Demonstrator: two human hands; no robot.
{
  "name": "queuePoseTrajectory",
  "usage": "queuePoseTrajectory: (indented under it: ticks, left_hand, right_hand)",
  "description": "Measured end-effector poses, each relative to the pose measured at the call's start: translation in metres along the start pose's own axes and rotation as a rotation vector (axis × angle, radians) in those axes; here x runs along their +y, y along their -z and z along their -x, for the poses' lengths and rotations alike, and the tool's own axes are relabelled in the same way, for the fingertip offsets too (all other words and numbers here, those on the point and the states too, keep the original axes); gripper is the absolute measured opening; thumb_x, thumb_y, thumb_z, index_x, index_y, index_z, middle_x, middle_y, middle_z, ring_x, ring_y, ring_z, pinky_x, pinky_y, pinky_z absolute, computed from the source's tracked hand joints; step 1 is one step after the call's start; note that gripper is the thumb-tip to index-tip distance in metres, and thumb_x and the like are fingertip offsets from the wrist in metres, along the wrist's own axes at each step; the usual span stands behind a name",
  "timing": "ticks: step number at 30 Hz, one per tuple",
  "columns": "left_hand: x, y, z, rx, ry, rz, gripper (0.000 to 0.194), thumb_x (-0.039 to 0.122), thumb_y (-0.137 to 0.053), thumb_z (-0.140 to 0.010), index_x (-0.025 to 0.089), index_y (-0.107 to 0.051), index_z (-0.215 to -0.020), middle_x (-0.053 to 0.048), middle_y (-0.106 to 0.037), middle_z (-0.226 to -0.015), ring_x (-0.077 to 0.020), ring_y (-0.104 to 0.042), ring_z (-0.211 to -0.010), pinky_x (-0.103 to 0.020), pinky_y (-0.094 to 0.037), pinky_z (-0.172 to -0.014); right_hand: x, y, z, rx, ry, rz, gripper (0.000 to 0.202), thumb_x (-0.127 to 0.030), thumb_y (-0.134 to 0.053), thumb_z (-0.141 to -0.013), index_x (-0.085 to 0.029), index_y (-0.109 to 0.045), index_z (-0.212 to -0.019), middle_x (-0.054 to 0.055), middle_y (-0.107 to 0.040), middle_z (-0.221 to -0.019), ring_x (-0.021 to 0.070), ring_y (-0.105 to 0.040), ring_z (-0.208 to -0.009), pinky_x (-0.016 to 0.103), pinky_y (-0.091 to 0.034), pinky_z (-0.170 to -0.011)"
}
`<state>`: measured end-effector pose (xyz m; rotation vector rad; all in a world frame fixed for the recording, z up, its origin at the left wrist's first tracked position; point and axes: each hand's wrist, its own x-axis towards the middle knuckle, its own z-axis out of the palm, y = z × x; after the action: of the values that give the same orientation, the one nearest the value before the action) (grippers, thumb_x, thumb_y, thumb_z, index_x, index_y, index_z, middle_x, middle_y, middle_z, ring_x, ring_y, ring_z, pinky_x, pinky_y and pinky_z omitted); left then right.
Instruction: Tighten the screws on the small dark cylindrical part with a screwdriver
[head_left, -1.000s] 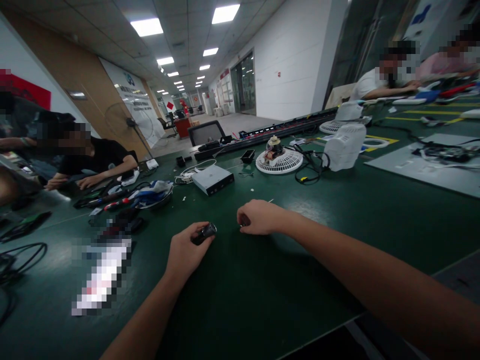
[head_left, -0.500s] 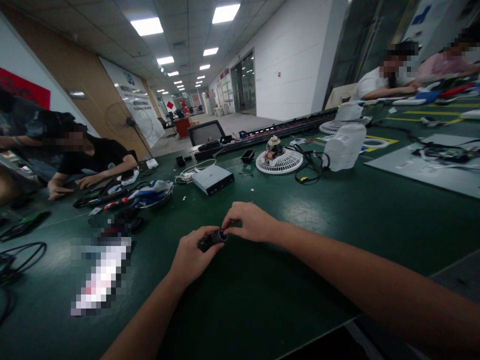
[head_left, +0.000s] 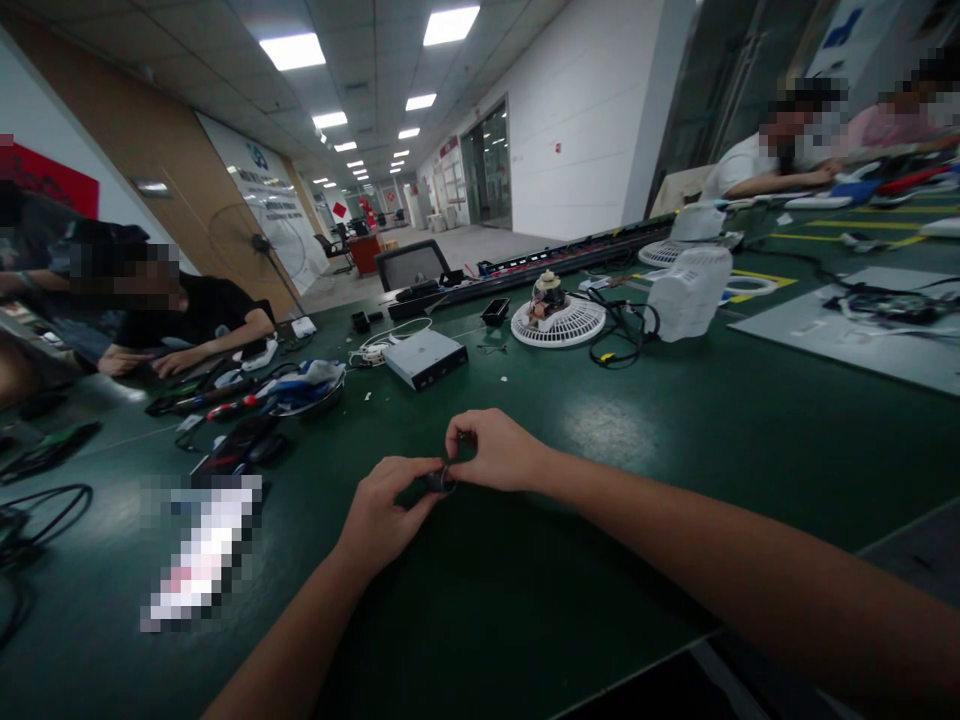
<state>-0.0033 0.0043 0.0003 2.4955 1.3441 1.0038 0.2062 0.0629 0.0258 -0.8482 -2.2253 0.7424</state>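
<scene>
While it sat low over the green worktop point(head_left: 675, 440), a small black cylindrical part point(head_left: 437, 482) was pinched between both hands. The left hand point(head_left: 386, 510) closed its fingers around the part's near end, and the right hand point(head_left: 491, 450) gripped its far end with curled fingertips. Beyond the part lay a grey flat box point(head_left: 427, 358), and further right of that box stood a white fan grille point(head_left: 559, 322).

Hands point(head_left: 442, 480) meet mid-table point(head_left: 675, 440); drive box point(head_left: 426, 358) behind (fan grille point(head_left: 558, 322) right)
</scene>
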Motion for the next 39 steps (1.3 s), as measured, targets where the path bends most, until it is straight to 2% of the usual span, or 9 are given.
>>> queuePoseTrajectory:
  ticks: [6,13,18,22,24,27,30,35,39]
  left_hand:
    - [-0.005,-0.001,-0.002,0.083,-0.188,0.016,0.029,0.015,-0.07,-0.081,0.023,-0.068,-0.108,-0.004,-0.075,-0.101,-0.02,-0.07,-0.094,-0.037,-0.056,-0.085]
    - [-0.003,0.002,-0.002,0.072,-0.148,0.057,0.027,0.014,-0.072,-0.079,0.023,-0.069,-0.104,-0.003,-0.075,-0.1,-0.0195,-0.07,-0.093,-0.036,-0.056,-0.084]
    - [-0.002,0.001,0.0,0.056,-0.133,0.065,0.028,0.016,-0.071,-0.08,0.022,-0.069,-0.106,-0.005,-0.075,-0.102,-0.0199,-0.07,-0.094,-0.035,-0.057,-0.084]
    - [-0.003,-0.001,0.0,0.053,-0.01,0.025,0.03,0.021,-0.074,-0.078,0.023,-0.069,-0.107,-0.003,-0.075,-0.1,-0.0198,-0.071,-0.091,-0.034,-0.057,-0.082]
    - [-0.002,-0.002,-0.001,0.087,0.082,0.009,0.031,0.024,-0.075,-0.077,0.024,-0.069,-0.107,-0.002,-0.075,-0.099,-0.0197,-0.071,-0.088,-0.034,-0.058,-0.081]
    - [0.0,-0.002,-0.003,0.151,0.18,0.003,0.031,0.026,-0.076,-0.076,0.023,-0.069,-0.106,-0.002,-0.075,-0.099,-0.0196,-0.071,-0.087,-0.033,-0.059,-0.079]
    - [0.0,-0.002,-0.005,0.199,0.253,0.013,0.031,0.027,-0.075,-0.076,0.024,-0.068,-0.107,-0.001,-0.076,-0.096,-0.0191,-0.071,-0.087,-0.033,-0.059,-0.08]
    - [-0.006,-0.002,-0.005,0.238,0.364,-0.016,0.033,0.03,-0.074,-0.076,0.024,-0.067,-0.108,-0.002,-0.076,-0.096,-0.0204,-0.072,-0.085,-0.037,-0.059,-0.08]
    - [-0.009,-0.003,-0.004,0.247,0.423,-0.01,0.035,0.033,-0.074,-0.077,0.024,-0.066,-0.11,-0.003,-0.076,-0.095,-0.0206,-0.072,-0.083,-0.037,-0.06,-0.077]
  right_hand:
    - [-0.002,-0.004,0.002,-0.042,-0.052,-0.023,0.015,-0.021,-0.077,-0.071,-0.017,-0.068,-0.082,0.001,-0.069,-0.082,0.0131,-0.059,-0.073,0.025,-0.042,-0.064]
    - [-0.008,-0.001,0.005,-0.014,0.12,0.206,0.009,-0.018,-0.074,-0.074,-0.019,-0.072,-0.082,0.003,-0.068,-0.08,0.0177,-0.057,-0.082,0.028,-0.039,-0.069]
    - [-0.003,-0.007,0.005,0.01,0.048,0.124,0.008,-0.022,-0.077,-0.07,-0.018,-0.07,-0.071,0.001,-0.065,-0.073,0.015,-0.056,-0.071,0.026,-0.038,-0.063]
    - [-0.002,-0.007,0.005,0.045,0.124,0.171,0.005,-0.019,-0.07,-0.074,-0.018,-0.068,-0.077,0.002,-0.066,-0.075,0.0179,-0.056,-0.078,0.029,-0.041,-0.067]
    - [-0.003,-0.005,0.005,0.088,0.161,0.176,0.015,-0.017,-0.066,-0.076,-0.016,-0.066,-0.09,0.005,-0.066,-0.086,0.0193,-0.056,-0.084,0.032,-0.045,-0.074]
    - [-0.002,0.002,0.004,0.229,0.202,0.177,0.024,-0.011,-0.057,-0.082,-0.014,-0.061,-0.105,0.01,-0.06,-0.103,0.0213,-0.054,-0.098,0.037,-0.046,-0.088]
    - [0.002,0.01,0.002,0.348,0.263,0.15,0.017,-0.014,-0.049,-0.091,-0.017,-0.062,-0.103,0.011,-0.054,-0.112,0.0223,-0.05,-0.11,0.042,-0.042,-0.097]
    - [0.013,0.015,-0.008,0.487,0.205,-0.223,0.016,-0.035,-0.053,-0.096,-0.022,-0.063,-0.094,0.004,-0.055,-0.091,0.0187,-0.054,-0.088,0.037,-0.046,-0.081]
    - [0.022,0.009,-0.015,0.417,0.139,-0.636,0.024,-0.044,-0.052,-0.095,-0.022,-0.061,-0.09,0.001,-0.059,-0.081,0.0147,-0.055,-0.073,0.031,-0.046,-0.07]
